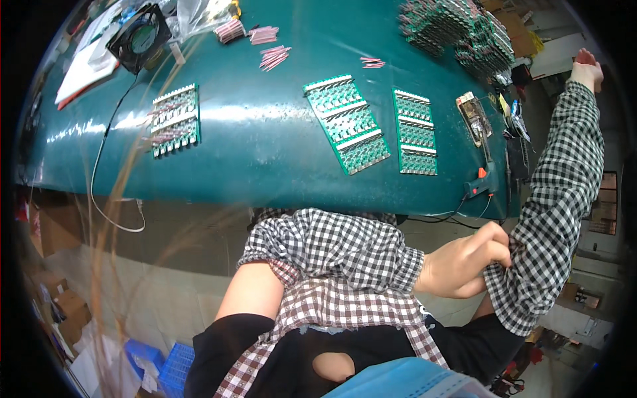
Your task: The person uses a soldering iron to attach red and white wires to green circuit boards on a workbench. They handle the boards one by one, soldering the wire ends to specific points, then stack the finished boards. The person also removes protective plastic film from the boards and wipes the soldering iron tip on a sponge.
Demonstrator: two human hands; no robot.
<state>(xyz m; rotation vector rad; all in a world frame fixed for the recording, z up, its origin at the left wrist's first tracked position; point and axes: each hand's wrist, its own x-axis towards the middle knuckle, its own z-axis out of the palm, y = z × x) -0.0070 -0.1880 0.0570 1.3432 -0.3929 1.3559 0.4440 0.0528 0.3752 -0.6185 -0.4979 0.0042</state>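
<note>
My left hand (464, 264) reaches across my body and pinches the black-and-white checked sleeve cover (561, 192) on my right arm, near the elbow. That arm stretches out to the far right, past the table. At its end my right hand (587, 71) is raised with loosely bent fingers and nothing in it. A matching sleeve cover (332, 249) covers my left forearm. The nearest things on the table are a hot glue gun (482, 182) and a green circuit board panel (415, 131). A second circuit board panel (348, 124) lies tilted to its left.
On the green table (252, 159), a third panel (176, 121) with pink parts lies left. Bundles of pink strips (273, 58) lie farther back, near a black fan (139, 38) with a trailing cable. Stacked circuit boards (458, 33) fill the back right. Blue baskets (174, 371) stand lower left.
</note>
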